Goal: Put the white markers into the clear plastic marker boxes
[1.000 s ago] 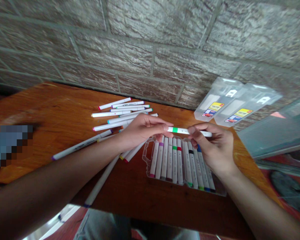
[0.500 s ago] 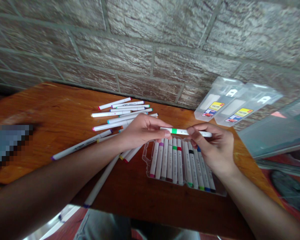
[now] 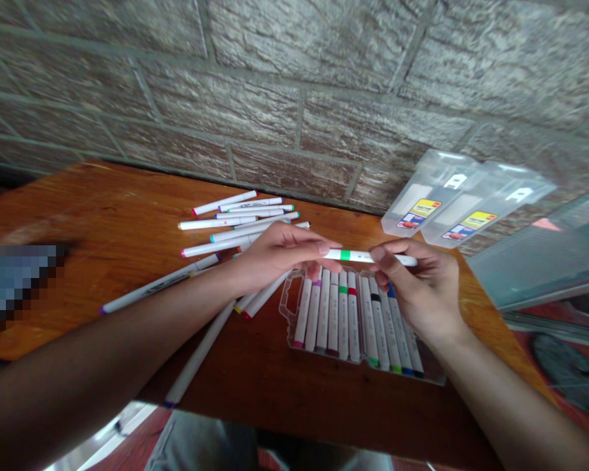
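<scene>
A white marker with a green band is held level between both my hands, above a clear plastic case. My left hand pinches its left end between thumb and fingers. Around its right part, my right hand is closed, thumb on top. Several white markers lie side by side in the case below, some with green, red, black or purple bands. My right hand hides part of the case's right side. Left of the case, loose white markers are scattered, partly behind my left hand and forearm.
Two clear upright containers with yellow and blue labels stand at the back right of the wooden table. A stone-block wall runs along the back. A pixelated dark object is at the left edge.
My left thumb has shifted up along the marker's left end, and its fingers show lower beneath it. The marker has moved very slightly right. Everything else stays put.
</scene>
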